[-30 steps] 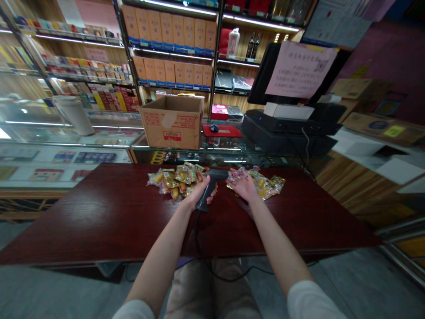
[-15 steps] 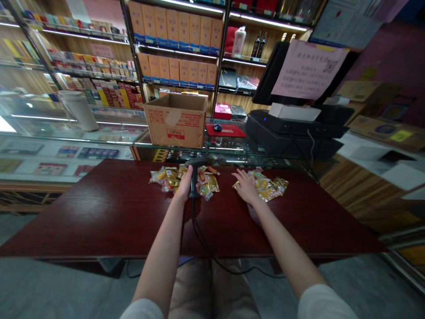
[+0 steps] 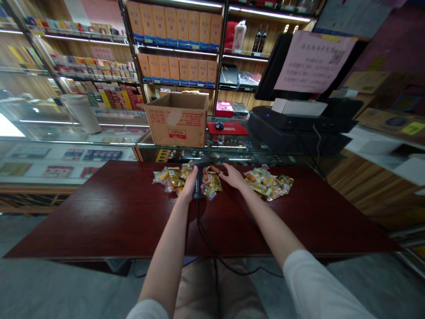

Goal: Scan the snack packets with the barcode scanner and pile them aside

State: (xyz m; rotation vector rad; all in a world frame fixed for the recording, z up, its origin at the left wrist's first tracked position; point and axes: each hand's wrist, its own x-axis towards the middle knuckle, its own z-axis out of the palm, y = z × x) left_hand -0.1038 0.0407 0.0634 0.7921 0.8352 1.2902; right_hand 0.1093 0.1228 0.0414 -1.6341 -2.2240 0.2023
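Observation:
In my left hand (image 3: 190,186) is a black barcode scanner (image 3: 198,182), held upright by its handle, with its cable running down over the table edge. Around and behind it lies a pile of small snack packets (image 3: 175,176), some gold, some clear. My right hand (image 3: 234,178) reaches in from the right with fingers extended and apart. Its fingertips are close to a reddish-brown wrapped sausage snack (image 3: 215,169) at that pile's right edge; whether they touch it I cannot tell. Right of this hand sits a second pile of snack packets (image 3: 265,182).
The packets lie on a dark red wooden table (image 3: 133,212). Behind it a glass counter bears an open cardboard box (image 3: 177,122), a mouse (image 3: 219,126) on a red pad, and a black monitor (image 3: 275,66) with a paper sheet. A pale tumbler (image 3: 83,114) stands at left.
My right hand has moved left, from over the right pile to the edge of the left pile. My left hand keeps the scanner at about the same place. The view has shifted slightly.

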